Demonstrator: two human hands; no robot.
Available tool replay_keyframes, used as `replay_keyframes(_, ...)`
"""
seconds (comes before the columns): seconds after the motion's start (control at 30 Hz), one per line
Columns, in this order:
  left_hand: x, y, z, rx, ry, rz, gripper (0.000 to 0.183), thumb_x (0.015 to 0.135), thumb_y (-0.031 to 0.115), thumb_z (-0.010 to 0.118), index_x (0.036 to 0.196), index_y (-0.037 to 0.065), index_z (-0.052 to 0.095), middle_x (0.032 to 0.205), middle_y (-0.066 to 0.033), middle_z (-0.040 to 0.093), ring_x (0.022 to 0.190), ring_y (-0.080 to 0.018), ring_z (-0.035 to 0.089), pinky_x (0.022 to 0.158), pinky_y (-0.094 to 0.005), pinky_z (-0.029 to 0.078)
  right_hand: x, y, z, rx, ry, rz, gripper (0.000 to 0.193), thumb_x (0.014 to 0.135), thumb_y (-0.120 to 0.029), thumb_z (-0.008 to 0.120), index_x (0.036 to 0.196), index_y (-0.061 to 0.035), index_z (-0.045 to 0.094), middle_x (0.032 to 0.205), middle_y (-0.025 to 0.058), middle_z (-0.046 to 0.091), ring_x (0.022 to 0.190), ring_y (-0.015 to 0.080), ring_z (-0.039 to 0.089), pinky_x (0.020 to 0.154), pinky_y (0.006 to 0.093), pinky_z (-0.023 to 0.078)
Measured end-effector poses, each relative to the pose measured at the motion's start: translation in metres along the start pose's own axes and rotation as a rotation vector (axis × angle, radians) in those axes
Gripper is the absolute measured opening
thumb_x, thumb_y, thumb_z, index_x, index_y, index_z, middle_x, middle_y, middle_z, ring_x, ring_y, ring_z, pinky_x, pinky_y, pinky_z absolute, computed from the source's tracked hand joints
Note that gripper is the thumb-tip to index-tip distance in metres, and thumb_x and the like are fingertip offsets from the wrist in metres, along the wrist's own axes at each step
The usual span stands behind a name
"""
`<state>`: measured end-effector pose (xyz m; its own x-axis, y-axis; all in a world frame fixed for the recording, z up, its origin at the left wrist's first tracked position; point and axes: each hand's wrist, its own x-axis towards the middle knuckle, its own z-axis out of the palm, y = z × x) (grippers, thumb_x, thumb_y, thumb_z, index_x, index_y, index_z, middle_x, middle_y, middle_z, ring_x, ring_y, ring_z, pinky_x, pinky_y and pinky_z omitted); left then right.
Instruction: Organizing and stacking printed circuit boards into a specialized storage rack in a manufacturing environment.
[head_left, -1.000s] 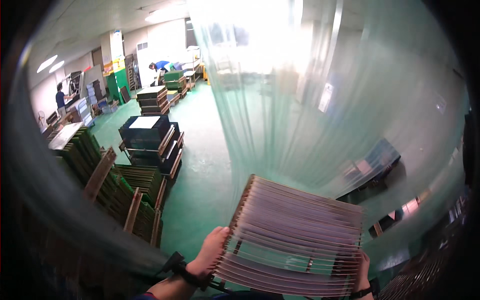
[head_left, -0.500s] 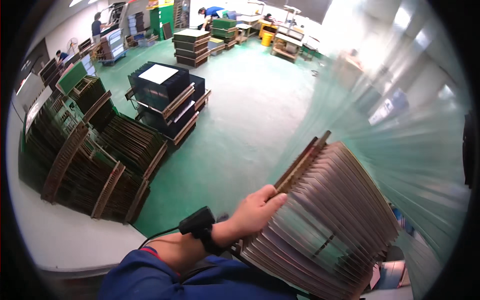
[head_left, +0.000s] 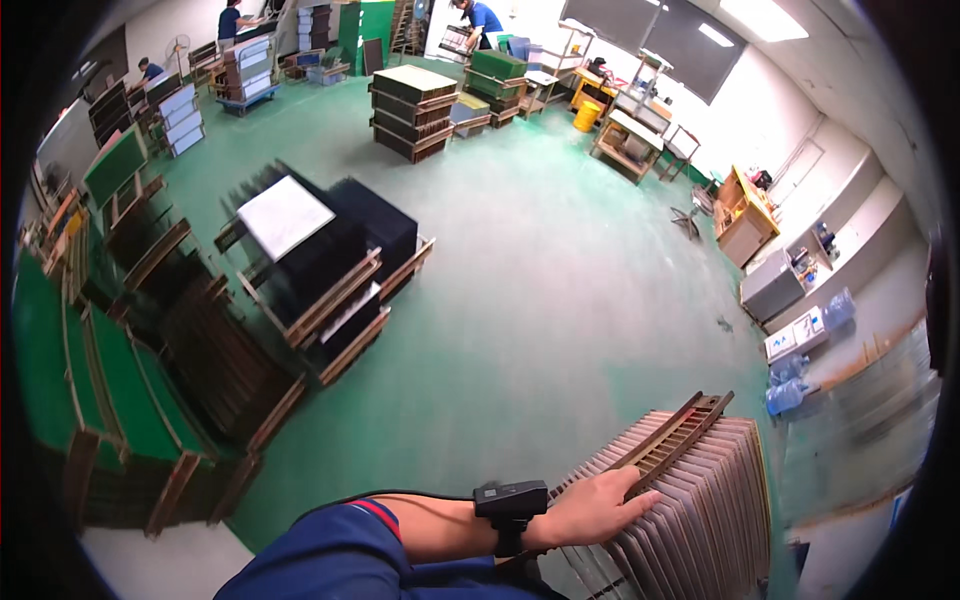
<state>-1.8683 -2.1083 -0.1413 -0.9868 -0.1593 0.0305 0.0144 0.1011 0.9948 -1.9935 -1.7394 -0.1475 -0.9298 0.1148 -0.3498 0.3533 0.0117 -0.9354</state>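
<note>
My left hand (head_left: pixel 598 506) reaches in from the lower edge, with a black device strapped to the wrist (head_left: pixel 510 500). Its fingers are hooked over the slotted brown rail (head_left: pixel 668 455) of a rack. Many thin, pale panels (head_left: pixel 715 490) with brownish edges stand close together in that rack. The rail runs along the panels' upper edges and juts past them at the far end. The rack's lower part is cut off by the picture's edge. My right hand is out of sight.
Dark panel stacks in wooden racks (head_left: pixel 300 250) stand ahead left, with a white sheet (head_left: pixel 285 217) on top. Green and dark racks (head_left: pixel 150 400) crowd the left. Water bottles (head_left: pixel 787 396) and a grey cabinet (head_left: pixel 773 287) line the right. Co-workers (head_left: pixel 480 20) are at the back.
The view has swung right. The rack with pale panels now appears lower and turned, my left hand still on its rail. The blurred, streaky sheet on the right no longer covers the wall side.
</note>
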Motion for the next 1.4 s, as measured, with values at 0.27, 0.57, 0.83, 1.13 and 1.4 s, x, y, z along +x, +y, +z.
replay_keyframes(0.27,0.252,-0.058,-0.172,0.07,0.163,-0.065,0.053,0.103,0.052,0.05,0.112,0.0,0.056,0.11,-0.0239,0.062,0.105,-0.0417,0.06,0.089,-0.0468,0.048,0.227,-0.07,0.23,0.021,-0.11,0.008,0.023,0.101,-0.028,0.054,0.102,-0.0069,0.065,0.073,0.0018,0.062,0.054,0.0145,0.056,0.045,0.0299,0.045)
replay_keyframes(0.57,0.472,-0.101,-0.433,-0.047,0.378,-0.246,0.043,0.105,0.044,0.053,0.111,0.001,0.056,0.096,-0.0169,0.063,0.093,-0.0238,0.06,0.086,-0.0385,0.049,0.433,-0.145,0.507,0.046,-0.232,0.028,0.025,0.101,-0.03,0.054,0.102,-0.008,0.064,0.071,0.0004,0.061,0.051,0.0126,0.053,0.042,0.0283,0.043)
replay_keyframes(0.83,0.706,-0.103,-0.665,-0.023,0.367,-0.316,0.044,0.105,0.044,0.048,0.109,0.001,0.056,0.098,-0.018,0.063,0.095,-0.0254,0.06,0.088,-0.0394,0.047,0.593,-0.192,0.758,0.146,-0.234,0.037,0.026,0.102,-0.032,0.054,0.101,-0.009,0.064,0.069,-0.0008,0.059,0.048,0.0109,0.051,0.039,0.027,0.04)
replay_keyframes(1.13,0.965,-0.177,-0.903,-0.124,0.609,-0.308,0.042,0.105,0.043,0.051,0.104,0.001,0.058,0.09,-0.0137,0.063,0.088,-0.0198,0.058,0.083,-0.0371,0.048,0.846,-0.287,1.129,0.081,-0.435,-0.004,0.022,0.102,-0.031,0.052,0.097,-0.0119,0.064,0.058,-0.0065,0.051,0.041,0.0052,0.043,0.036,0.0223,0.035)
replay_keyframes(1.4,1.133,-0.176,-1.131,-0.652,0.796,-0.276,0.034,0.108,0.038,0.048,0.109,0.004,0.057,0.097,-0.0047,0.061,0.09,-0.0121,0.057,0.083,-0.031,0.049,0.958,-0.433,1.472,0.007,-0.615,0.173,0.023,0.096,-0.031,0.054,0.106,-0.012,0.061,0.076,0.0018,0.064,0.053,0.0134,0.057,0.044,0.0273,0.046)
